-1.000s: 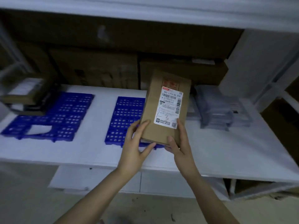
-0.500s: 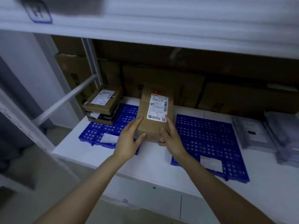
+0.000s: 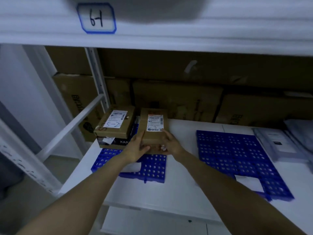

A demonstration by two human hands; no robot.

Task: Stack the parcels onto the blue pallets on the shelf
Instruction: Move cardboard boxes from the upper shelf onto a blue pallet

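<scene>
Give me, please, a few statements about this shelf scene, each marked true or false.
1. The left hand and the right hand both hold the brown parcel at the left blue pallet. True.
2. The right blue pallet carries a parcel. False: only a white slip lies on it.
3. The brown parcel is left of the stacked boxes. False: it is to their right.
4. The tag on the upper shelf edge reads 6-1. True.

Dim, bluish light throughout; the shelf recess lies in deep shadow, edges bow with wide-angle distortion, details soft and blurred
</scene>
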